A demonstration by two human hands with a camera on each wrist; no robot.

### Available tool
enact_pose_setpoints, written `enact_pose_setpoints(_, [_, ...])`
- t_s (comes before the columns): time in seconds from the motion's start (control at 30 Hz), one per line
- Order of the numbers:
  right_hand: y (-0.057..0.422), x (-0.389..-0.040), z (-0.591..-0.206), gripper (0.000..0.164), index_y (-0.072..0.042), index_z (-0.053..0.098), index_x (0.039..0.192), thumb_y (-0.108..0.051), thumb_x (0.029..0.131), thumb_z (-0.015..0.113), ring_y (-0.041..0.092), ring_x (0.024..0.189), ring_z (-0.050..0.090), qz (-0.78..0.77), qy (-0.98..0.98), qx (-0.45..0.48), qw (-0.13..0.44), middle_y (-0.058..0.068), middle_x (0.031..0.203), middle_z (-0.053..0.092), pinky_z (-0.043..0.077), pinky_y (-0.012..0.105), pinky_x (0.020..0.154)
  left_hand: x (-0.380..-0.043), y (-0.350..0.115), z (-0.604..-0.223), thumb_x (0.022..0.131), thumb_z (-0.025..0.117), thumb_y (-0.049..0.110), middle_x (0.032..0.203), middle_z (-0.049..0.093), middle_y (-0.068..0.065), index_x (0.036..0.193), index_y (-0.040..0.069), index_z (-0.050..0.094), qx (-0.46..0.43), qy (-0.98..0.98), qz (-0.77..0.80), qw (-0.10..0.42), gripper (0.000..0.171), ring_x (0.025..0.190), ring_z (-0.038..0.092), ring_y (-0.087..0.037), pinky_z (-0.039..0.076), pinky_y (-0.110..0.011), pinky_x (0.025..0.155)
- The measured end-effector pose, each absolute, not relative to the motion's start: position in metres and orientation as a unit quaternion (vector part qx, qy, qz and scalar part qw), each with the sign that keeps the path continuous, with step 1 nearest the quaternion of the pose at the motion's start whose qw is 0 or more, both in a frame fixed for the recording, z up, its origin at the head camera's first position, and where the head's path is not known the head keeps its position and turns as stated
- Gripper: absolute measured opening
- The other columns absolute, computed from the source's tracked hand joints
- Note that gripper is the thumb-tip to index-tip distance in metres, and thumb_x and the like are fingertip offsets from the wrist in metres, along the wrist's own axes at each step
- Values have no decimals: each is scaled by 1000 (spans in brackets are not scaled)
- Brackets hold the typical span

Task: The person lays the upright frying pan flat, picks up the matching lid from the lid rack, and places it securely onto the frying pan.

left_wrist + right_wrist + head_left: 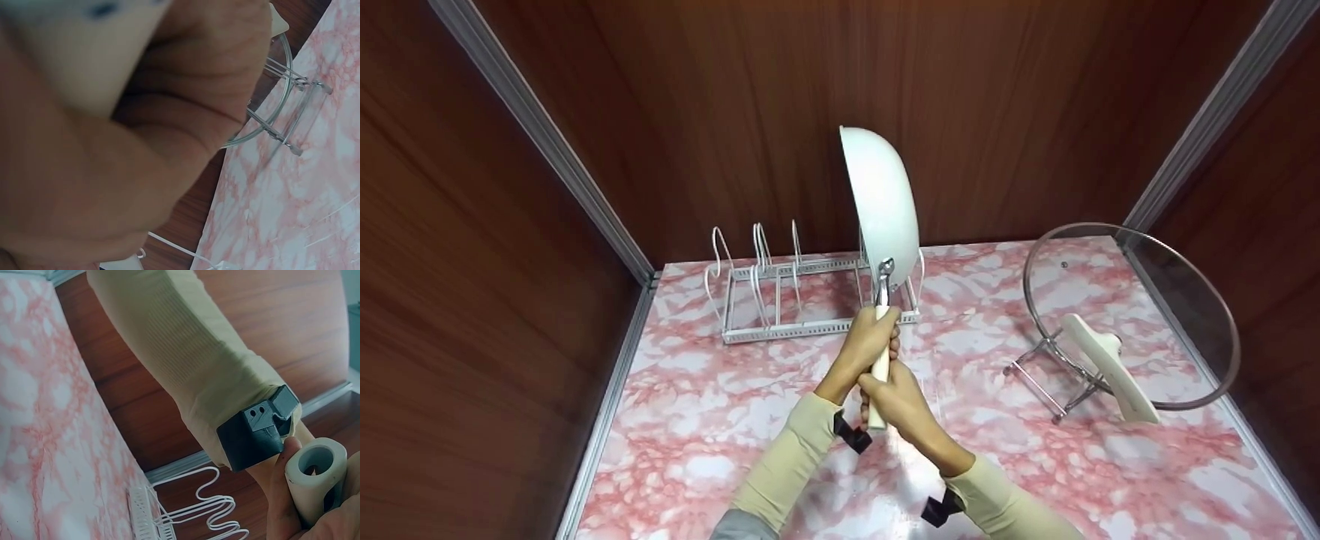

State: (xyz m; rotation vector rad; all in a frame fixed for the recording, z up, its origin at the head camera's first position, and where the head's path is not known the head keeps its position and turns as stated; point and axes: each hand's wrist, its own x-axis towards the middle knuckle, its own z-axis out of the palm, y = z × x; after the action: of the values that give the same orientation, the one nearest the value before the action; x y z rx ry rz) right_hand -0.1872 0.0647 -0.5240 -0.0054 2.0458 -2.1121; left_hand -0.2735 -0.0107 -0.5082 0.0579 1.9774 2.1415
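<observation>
A white wok-like pan [885, 199] stands on edge in the air, its open side facing left. My left hand [870, 341] grips its cream handle [881, 365] nearer the pan body. Lower on the same handle, my right hand [898, 397] holds close to the end. The right wrist view shows the hollow handle end [323, 467] poking out beside curled fingers. In the head view the pan's lower part overlaps the right end of a white wire pan rack [791, 330]. The pan's inside is hidden.
To the right, a glass lid [1174, 315] with a cream grip [1110, 367] leans on a small chrome stand [1039, 390]. Dark wood-grain panels [697, 112] with metal edge strips enclose the red-and-white marbled tabletop [705, 420] at the back and both sides.
</observation>
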Motion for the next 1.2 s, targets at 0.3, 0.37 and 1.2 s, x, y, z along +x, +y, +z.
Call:
enact_pose_setpoints(0.3, [64,-187,-519,4,-3,52,94,-2,92,55,11,43,57,-720,686,-6,105,3,64,55,55,32,41,-273,-11,-502,101,53,14,53,45,7,70,16,47,29,677,728,107,31,42,47,-4,44,-19,39])
enact_pose_setpoints(0.37, [65,-187,-518,4,-3,51,93,-2,93,55,11,43,57,-719,687,-6,105,4,63,55,55,32,41,-273,-10,-500,101,52,14,54,46,6,71,17,47,30,676,728,106,31,42,47,-4,44,-19,39])
enact_pose_setpoints(1.2, [68,-182,-510,4,-4,53,92,-1,92,55,12,43,57,-712,695,-22,96,4,63,55,54,32,42,-266,-10,-488,104,53,16,59,48,5,81,13,49,44,680,725,99,24,46,49,-6,46,-20,41])
